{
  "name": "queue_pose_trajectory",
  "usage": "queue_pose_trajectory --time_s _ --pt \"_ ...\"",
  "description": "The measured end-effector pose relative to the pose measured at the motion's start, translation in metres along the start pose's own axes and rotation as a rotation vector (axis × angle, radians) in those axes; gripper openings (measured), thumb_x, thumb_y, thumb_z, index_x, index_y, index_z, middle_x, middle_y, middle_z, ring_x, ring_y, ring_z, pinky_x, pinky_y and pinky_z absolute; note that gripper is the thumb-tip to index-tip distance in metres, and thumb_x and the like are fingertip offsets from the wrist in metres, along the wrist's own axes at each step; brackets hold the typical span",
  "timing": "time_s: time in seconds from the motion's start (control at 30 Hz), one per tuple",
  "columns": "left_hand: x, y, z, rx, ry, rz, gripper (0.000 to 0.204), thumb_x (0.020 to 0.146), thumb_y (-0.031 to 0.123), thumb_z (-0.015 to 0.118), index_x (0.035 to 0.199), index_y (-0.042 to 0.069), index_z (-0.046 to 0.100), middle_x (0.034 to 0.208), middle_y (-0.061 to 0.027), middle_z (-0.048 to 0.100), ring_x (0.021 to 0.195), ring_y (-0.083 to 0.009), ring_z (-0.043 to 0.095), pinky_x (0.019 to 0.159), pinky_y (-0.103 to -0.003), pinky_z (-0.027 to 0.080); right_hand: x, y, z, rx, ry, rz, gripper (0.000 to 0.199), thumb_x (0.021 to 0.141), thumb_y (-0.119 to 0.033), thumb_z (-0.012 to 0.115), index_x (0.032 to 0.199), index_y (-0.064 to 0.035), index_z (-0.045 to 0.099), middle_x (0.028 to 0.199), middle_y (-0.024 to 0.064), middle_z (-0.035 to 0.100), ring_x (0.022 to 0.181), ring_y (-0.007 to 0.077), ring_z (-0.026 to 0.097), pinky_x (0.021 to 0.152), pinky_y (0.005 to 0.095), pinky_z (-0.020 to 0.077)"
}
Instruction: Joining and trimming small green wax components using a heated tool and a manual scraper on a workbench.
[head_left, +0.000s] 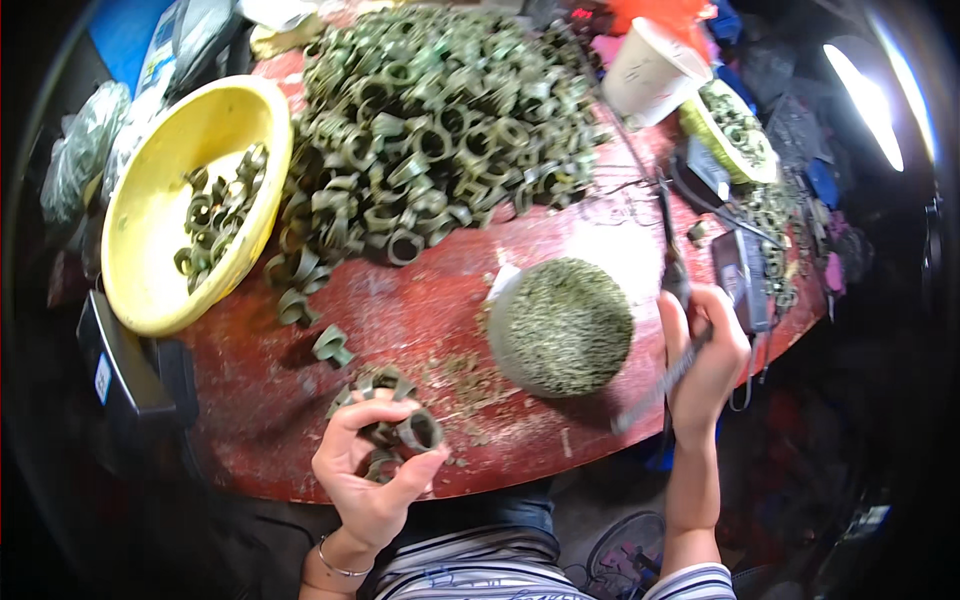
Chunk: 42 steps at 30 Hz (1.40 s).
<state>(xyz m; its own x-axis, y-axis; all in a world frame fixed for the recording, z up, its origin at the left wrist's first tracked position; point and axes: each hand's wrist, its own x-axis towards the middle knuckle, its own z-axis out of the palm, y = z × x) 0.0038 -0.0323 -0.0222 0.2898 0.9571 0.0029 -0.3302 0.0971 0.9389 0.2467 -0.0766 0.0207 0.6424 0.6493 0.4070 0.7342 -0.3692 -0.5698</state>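
My left hand (pixel 368 472) is low at the table's near edge, closed around a few dark green metal rings; one ring (pixel 419 431) sits pinched between thumb and fingers. My right hand (pixel 706 362) is to the right, gripping a long thin metal tool (pixel 668 378) that slants down to the left. Between the hands stands a round block (pixel 561 325) with a rough greenish top covered in filings. A few loose rings (pixel 384 381) lie on the red table just above my left hand.
A big heap of green rings (pixel 440 130) fills the far middle of the red table (pixel 420 310). A yellow bowl (pixel 160 240) with several rings sits at left. A white cup (pixel 647 72), a small dish of rings (pixel 738 128) and clutter stand at right.
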Motion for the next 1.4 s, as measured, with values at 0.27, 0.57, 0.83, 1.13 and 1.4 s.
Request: queue_pose_trajectory --time_s 0.27,0.57,0.83,1.13,1.4 --pt "-0.004 0.005 0.006 -0.072 0.037 0.022 0.035 0.074 0.012 0.066 0.099 -0.002 0.046 0.088 -0.0107 0.051 0.056 -0.0106 0.051 0.037 -0.015 0.033 0.035 0.044 0.033 -0.107 0.059 -0.123 0.018 0.075 -0.013 0.067 0.076 0.0013 0.056 0.056 0.0084 0.051 0.046 0.0165 0.048 0.047 0.0295 0.0383" --pt "0.005 0.018 -0.012 0.567 0.014 0.041 0.030 0.060 -0.001 0.074 0.087 0.004 0.062 0.092 -0.0042 0.056 0.056 -0.0040 0.049 0.052 -0.018 0.040 0.034 0.055 0.019 0.010 -0.131 -0.003 0.014 0.077 -0.012 0.065 0.081 0.0011 0.062 0.061 0.0086 0.058 0.054 0.0140 0.053 0.052 0.0291 0.0424" --pt "0.002 0.031 -0.023 0.920 -0.070 0.123 0.031 0.067 0.012 0.072 0.095 0.007 0.059 0.090 -0.0109 0.057 0.058 -0.0193 0.055 0.054 -0.029 0.047 0.024 -0.037 0.012 0.328 -0.085 -0.040 0.012 0.082 -0.013 0.062 0.084 -0.0014 0.062 0.067 0.0002 0.054 0.059 0.0065 0.047 0.054 0.0200 0.0388" --pt "0.002 0.041 -0.045 0.691 0.030 0.124 0.028 0.069 0.001 0.070 0.096 0.003 0.062 0.084 -0.0045 0.053 0.055 -0.0053 0.046 0.051 -0.018 0.039 0.000 -0.135 0.081 0.322 -0.863 -0.605 0.019 0.073 -0.012 0.068 0.090 -0.0032 0.065 0.070 0.0063 0.058 0.065 0.0148 0.056 0.056 0.0260 0.0421" --pt "0.013 0.049 -0.067 -0.447 0.226 0.051 0.016 0.080 -0.004 0.056 0.095 -0.004 0.058 0.073 -0.0103 0.059 0.056 -0.0094 0.054 0.042 -0.017 0.038 0.000 -0.138 0.104 0.319 -0.960 -0.749 0.013 0.069 -0.004 0.068 0.081 -0.0026 0.063 0.067 0.0052 0.052 0.062 0.0164 0.053 0.057 0.0285 0.0423"
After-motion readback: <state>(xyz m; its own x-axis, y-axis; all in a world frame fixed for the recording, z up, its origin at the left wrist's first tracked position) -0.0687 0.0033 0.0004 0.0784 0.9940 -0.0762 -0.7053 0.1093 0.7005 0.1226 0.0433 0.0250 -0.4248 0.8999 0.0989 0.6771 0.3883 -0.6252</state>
